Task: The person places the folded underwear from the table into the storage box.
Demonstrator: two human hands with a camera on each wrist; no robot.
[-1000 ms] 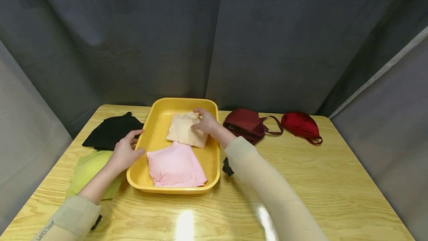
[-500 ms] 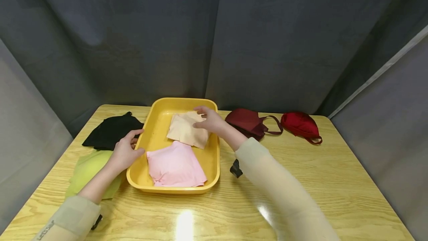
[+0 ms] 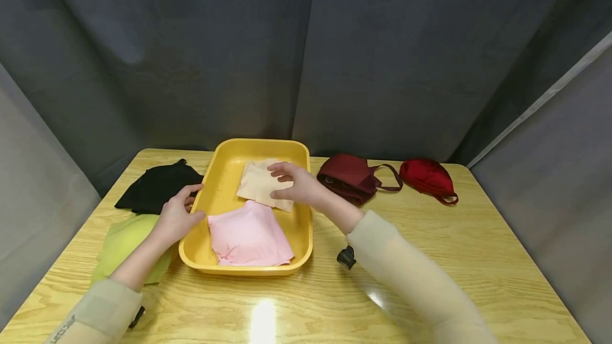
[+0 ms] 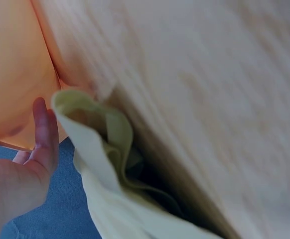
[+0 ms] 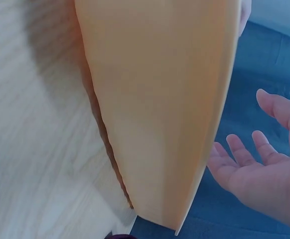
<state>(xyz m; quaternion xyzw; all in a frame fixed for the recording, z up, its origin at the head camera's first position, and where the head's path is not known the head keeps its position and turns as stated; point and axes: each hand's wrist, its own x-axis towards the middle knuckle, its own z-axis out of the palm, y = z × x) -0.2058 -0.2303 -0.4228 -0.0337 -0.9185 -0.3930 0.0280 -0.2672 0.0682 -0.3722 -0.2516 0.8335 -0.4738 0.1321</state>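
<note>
Head view first: the person's right hand (image 3: 292,185) is hovering over the far half of the yellow tray (image 3: 224,166), fingers spread loose and relaxed, holding nothing. It is sitting above the right edge of the beige folded cloth (image 3: 258,183), which is lying flat in the tray's far end; whether the fingertips are actually touching the cloth cannot be told from here. Just in front of the beige piece, the pink folded cloth (image 3: 248,233) is filling the near half of the tray, its far edge meeting the beige one.

The left hand (image 3: 177,216) is resting against the tray's left rim, fingers gently extended with the thumb lying along the rim, gripping nothing. Under that wrist the lime-green cloth (image 3: 121,240) is lying on the wooden table (image 3: 454,259), and beyond it the black garment (image 3: 158,187) is spread near the table's far left corner.

Right of the tray, the dark maroon garment (image 3: 351,174) is sitting just beside the rim, with the bright red garment (image 3: 427,177) a little further right, the two close but apart.

Left wrist view: fingers (image 4: 44,134) are lying straight beside the tray's orange-looking wall (image 4: 15,74), with a fold of the pale green cloth (image 4: 100,164) bunching just beside them.

Right wrist view: the palm (image 5: 257,174) is showing wide open, fingers spread, alongside the tray's outer wall (image 5: 160,99).
</note>
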